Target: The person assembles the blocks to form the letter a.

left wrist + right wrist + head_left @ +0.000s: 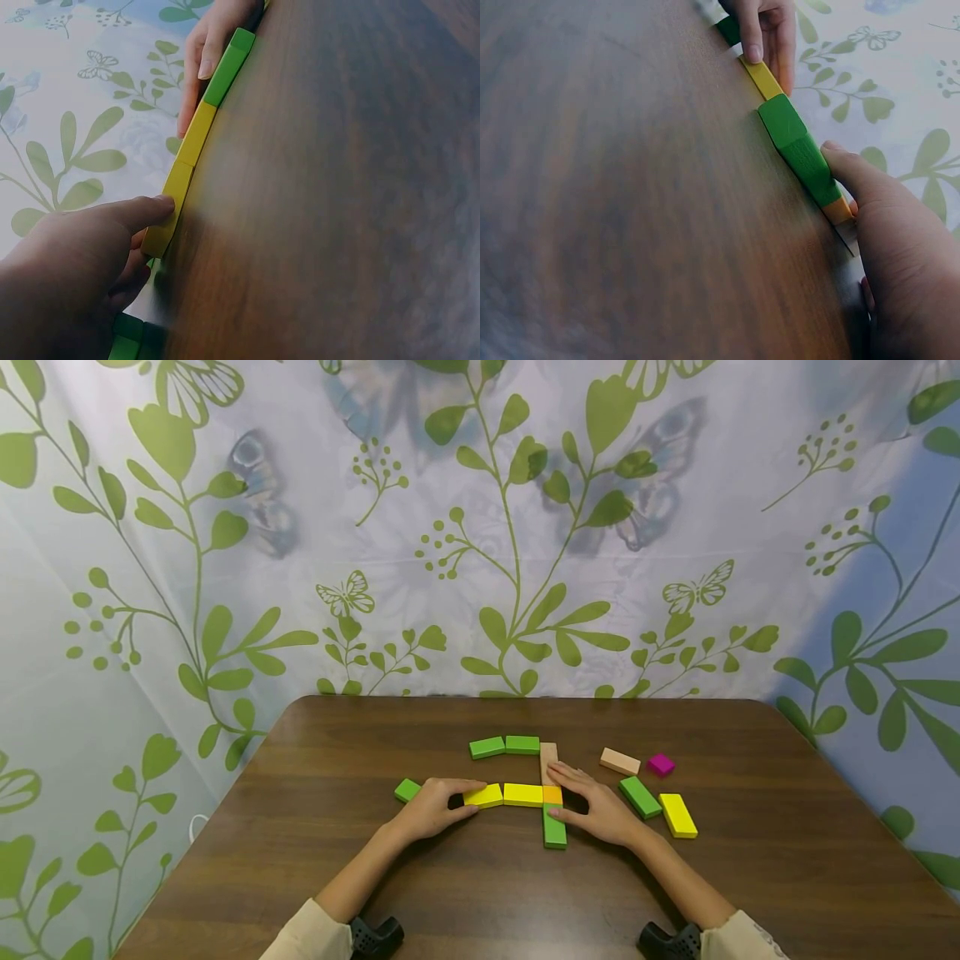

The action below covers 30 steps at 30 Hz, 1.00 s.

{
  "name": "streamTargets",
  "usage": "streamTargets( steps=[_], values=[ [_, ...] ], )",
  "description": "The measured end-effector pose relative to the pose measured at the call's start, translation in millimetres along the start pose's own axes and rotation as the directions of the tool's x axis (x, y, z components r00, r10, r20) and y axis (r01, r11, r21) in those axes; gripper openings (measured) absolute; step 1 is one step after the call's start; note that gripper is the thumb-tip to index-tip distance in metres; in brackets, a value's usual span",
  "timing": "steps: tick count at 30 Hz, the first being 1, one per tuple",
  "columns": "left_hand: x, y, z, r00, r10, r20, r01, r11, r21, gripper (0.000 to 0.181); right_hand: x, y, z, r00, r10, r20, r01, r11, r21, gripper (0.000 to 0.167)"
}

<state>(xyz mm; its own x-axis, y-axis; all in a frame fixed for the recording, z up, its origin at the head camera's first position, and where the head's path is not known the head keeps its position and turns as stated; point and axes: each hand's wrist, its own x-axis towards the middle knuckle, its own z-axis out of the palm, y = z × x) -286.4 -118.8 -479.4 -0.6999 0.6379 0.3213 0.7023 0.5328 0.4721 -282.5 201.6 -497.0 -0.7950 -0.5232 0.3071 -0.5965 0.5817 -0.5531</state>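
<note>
My left hand (431, 807) pinches the left yellow block (489, 795) between thumb and fingers. That block meets a second yellow block (522, 795) end to end, and a small orange block (552, 794) follows on the right. Below the orange piece lies a green block (555, 835); above it is a plain wooden block (548, 753). My right hand (603, 808) rests along this column, with its thumb on the green block and its extended fingers at the wooden one. In the right wrist view the thumb (847, 166) touches the green block's side.
Two green blocks (522, 745) form a row left of the wooden block's top. Another green block (407, 789) lies beyond my left hand. To the right are a loose wooden block (620, 762), a magenta block (661, 765), a green block (640, 797) and a yellow block (678, 816).
</note>
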Motion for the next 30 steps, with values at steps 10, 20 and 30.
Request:
streamTargets(
  steps=[10, 20, 30],
  values=[
    [-0.1, 1.6, 0.3, 1.000, -0.012, 0.002, 0.012, 1.000, -0.005, 0.038, -0.3, -1.6, -0.3, 1.000, 0.004, 0.004, -0.004, 1.000, -0.002, 0.068],
    [-3.1, 1.3, -4.1, 0.997, -0.038, -0.073, 0.036, 0.999, -0.028, 0.043, -0.8, 0.8, -0.2, 1.000, -0.006, 0.004, 0.006, 1.000, 0.003, 0.068],
    [-33.3, -4.8, -18.8, 0.926, -0.122, -0.358, 0.154, 0.986, 0.062, 0.043, -1.7, 1.5, 0.3, 1.000, -0.008, -0.001, 0.008, 1.000, 0.016, 0.067]
  ],
)
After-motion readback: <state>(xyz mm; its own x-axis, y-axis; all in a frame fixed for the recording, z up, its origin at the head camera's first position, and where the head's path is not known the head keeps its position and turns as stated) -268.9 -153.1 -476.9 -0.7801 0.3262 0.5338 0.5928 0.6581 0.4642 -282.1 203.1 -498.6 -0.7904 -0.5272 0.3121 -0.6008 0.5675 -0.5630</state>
